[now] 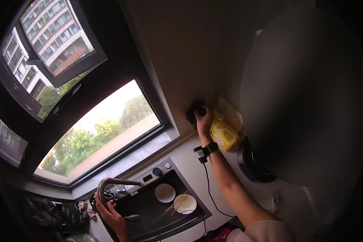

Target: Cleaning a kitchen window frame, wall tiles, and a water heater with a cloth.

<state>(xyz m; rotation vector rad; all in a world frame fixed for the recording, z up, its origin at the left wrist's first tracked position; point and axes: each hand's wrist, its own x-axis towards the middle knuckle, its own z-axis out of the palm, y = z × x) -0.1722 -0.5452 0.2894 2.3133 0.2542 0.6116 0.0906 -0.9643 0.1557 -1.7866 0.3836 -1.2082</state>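
My left hand [111, 216] is at the curved neck of a metal kitchen faucet [118, 181], with the neck between its thumb and fingers. Below the spout lies a dark sink [145, 211]. My right hand [204, 121] reaches to the back corner of the counter and pinches a dark, soft-looking item [194, 113], too dim to identify. Beside that wrist stands a yellow, handled plastic bottle [225, 136] with a label. Inside the sink are a round pale bowl [165, 193] and a second white bowl [186, 203] with wooden chopsticks [179, 204] across it.
A control panel with a knob [157, 171] runs along the sink's back edge. From a device [200, 154] on my right wrist, a cable [210, 190] hangs over the counter [193, 172]. Black plastic bags [42, 211] and a crumpled cloth [83, 207] lie left. A large window [103, 133] is behind.
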